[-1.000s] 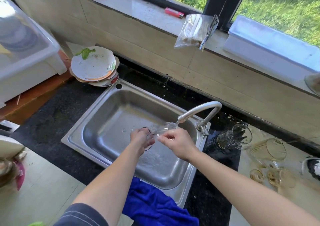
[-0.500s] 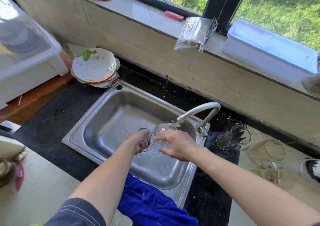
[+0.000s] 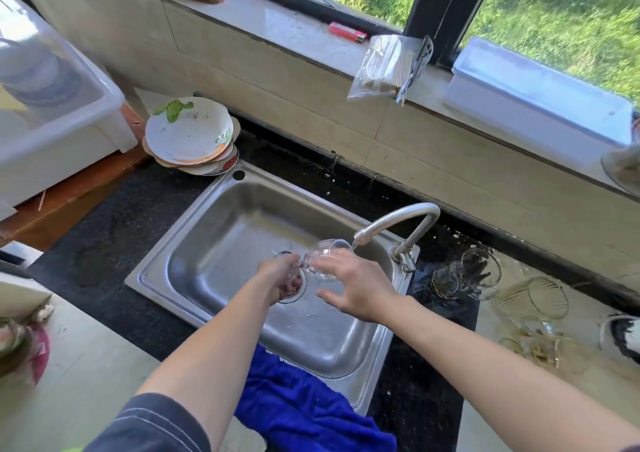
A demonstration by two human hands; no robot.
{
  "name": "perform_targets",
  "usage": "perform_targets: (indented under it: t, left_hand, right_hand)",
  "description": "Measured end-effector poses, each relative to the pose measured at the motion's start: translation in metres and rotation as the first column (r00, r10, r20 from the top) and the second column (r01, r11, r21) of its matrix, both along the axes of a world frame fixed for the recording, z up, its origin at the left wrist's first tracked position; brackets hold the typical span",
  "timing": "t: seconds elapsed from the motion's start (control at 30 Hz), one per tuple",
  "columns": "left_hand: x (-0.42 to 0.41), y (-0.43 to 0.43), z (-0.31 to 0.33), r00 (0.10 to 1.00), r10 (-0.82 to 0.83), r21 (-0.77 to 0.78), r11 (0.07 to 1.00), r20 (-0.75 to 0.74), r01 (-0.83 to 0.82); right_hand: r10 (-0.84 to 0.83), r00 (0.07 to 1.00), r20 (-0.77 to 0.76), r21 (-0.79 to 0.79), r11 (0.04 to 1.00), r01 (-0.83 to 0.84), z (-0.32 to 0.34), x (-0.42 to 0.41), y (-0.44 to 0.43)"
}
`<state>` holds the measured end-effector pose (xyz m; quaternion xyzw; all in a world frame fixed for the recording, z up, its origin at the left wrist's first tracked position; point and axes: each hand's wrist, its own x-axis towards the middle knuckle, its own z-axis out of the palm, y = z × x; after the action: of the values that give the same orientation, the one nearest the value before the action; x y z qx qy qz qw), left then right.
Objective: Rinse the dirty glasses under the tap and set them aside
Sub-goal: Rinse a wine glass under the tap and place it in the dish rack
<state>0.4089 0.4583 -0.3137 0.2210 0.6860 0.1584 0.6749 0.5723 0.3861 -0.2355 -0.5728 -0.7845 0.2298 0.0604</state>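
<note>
1. Your left hand (image 3: 282, 280) is curled round the glass (image 3: 325, 256) at its lower end, seemingly the stem, hidden by your fingers.
2. Your right hand (image 3: 356, 288) lays fairly straight fingers on its bowl, thumb spread below.
3. The glass is tilted over the sink (image 3: 221, 233), bowl just beside the spout of the tap (image 3: 398, 217).
4. Other glasses (image 3: 465, 275) lie on the counter (image 3: 426, 382) right of the sink.

Brushed-metal sink (image 3: 221, 229), clear glossy glass (image 3: 325, 255), fuzzy blue cloth (image 3: 304, 413), speckled dark stone counter (image 3: 114, 229).
</note>
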Motion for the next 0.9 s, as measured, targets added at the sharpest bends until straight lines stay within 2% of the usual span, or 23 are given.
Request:
perform_targets:
  t: [0.07,0.13,0.2,0.23,0.37,0.43,0.5,0.6,0.63,0.7,0.73,0.77,0.83,0.9]
  left_hand:
    - [-0.005,-0.002,-0.003,0.995,-0.049,0.022,0.998,-0.09,0.052]
    - [-0.01,-0.002,-0.007,0.986,-0.063,0.048,0.996,-0.156,0.071]
    - [-0.008,-0.006,-0.007,0.983,-0.096,0.018,0.995,-0.154,0.1]
    - [-0.005,-0.008,-0.003,0.983,-0.12,0.004,0.992,-0.141,0.122]
    - [-0.01,-0.008,0.004,0.963,-0.202,0.016,0.978,-0.18,0.208]
    - [-0.011,-0.009,0.003,0.964,-0.217,-0.001,0.976,-0.156,0.22]
    - [-0.004,-0.013,0.003,0.977,-0.203,-0.043,0.979,-0.061,0.2]
    - [0.002,-0.016,0.0,0.994,-0.09,-0.036,0.995,0.065,0.093]
    - [0.003,-0.017,0.0,0.995,-0.076,-0.017,0.997,0.06,0.078]
    - [0.003,-0.017,0.0,0.998,-0.052,0.046,0.998,0.02,0.051]
    - [0.004,-0.017,0.001,1.0,-0.03,0.079,0.996,0.007,0.029]
    - [0.005,-0.017,0.002,1.0,0.004,0.104,0.995,0.002,-0.004]
    - [0.002,-0.014,0.004,0.996,0.088,0.138,0.987,-0.005,-0.087]
    - [-0.003,-0.012,0.008,0.992,0.127,0.178,0.976,-0.005,-0.124]
  right_hand:
    - [0.111,0.987,0.117,-0.028,0.994,-0.108,0.002,0.003,0.003]
    - [0.168,0.966,0.196,0.012,0.985,-0.173,0.004,0.01,0.004]
    - [0.144,0.982,0.121,0.108,0.982,-0.157,0.0,0.013,0.003]
    - [0.122,0.989,0.086,0.097,0.987,-0.13,0.0,0.01,0.002]
    - [0.0,1.0,0.018,-0.139,0.99,0.002,0.006,0.015,0.003]
    - [-0.113,0.992,-0.063,-0.117,0.988,0.105,0.006,0.015,0.003]
    - [-0.229,0.957,-0.179,-0.16,0.966,0.201,0.004,0.006,0.004]
    - [-0.396,0.846,-0.356,-0.358,0.895,0.267,-0.002,-0.004,0.003]
    - [-0.495,0.77,-0.403,-0.418,0.848,0.326,-0.001,-0.003,0.004]
    - [-0.677,0.556,-0.483,-0.496,0.734,0.463,-0.004,-0.002,0.006]
    - [-0.707,0.512,-0.488,-0.477,0.707,0.522,-0.008,-0.002,0.007]
    - [-0.712,0.517,-0.476,-0.466,0.702,0.538,-0.01,-0.003,0.007]
    - [-0.731,0.51,-0.453,-0.589,0.675,0.445,-0.013,-0.003,0.008]
    - [-0.796,0.404,-0.451,-0.713,0.593,0.374,-0.011,0.0,0.01]
